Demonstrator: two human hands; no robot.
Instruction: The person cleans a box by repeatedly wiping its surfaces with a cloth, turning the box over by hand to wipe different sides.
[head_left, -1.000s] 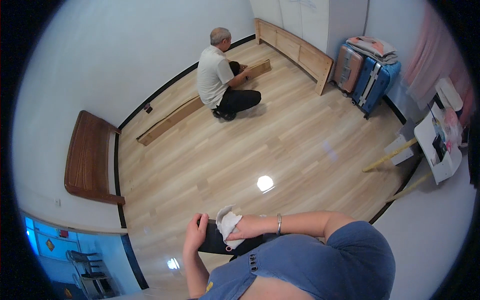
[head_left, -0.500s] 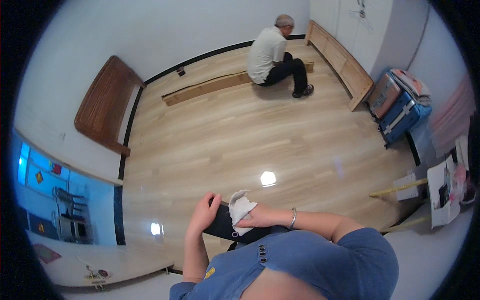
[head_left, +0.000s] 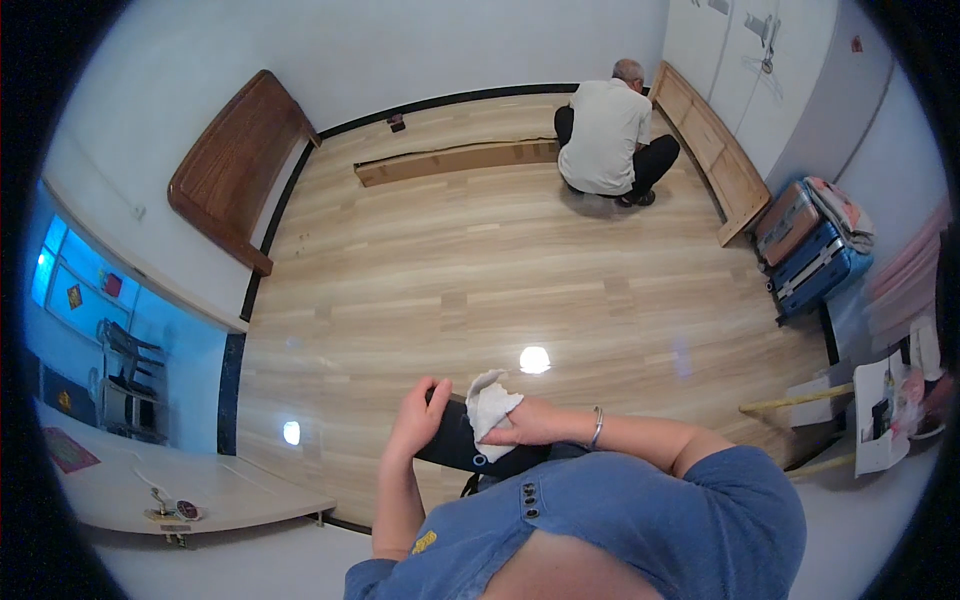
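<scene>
In front of my chest is a black, long-shaped object (head_left: 453,440), whose exact kind I cannot make out. My left hand (head_left: 412,420) wraps round its left end, thumb on top. A crumpled white sheet, paper or thin cloth (head_left: 490,405), lies against the object's upper side. My right hand (head_left: 530,422), a silver bangle on its wrist, has its fingers closed on this white sheet and presses it to the black object. A small round ring shows just below the sheet. My forearm and blue shirt hide the object's right end.
Across the wood-look floor (head_left: 470,280), another person (head_left: 608,135) squats beside a long cardboard box (head_left: 450,160). A brown headboard (head_left: 240,165) leans at the left wall, and a lighter wooden panel (head_left: 710,150) at the white wardrobe. Suitcases (head_left: 815,250) stand right; an open door (head_left: 200,495) is lower left.
The other person has shifted right toward the wooden panel, back now turned to me, uncovering less of the box's right end. My view has tilted slightly; both hands keep their hold.
</scene>
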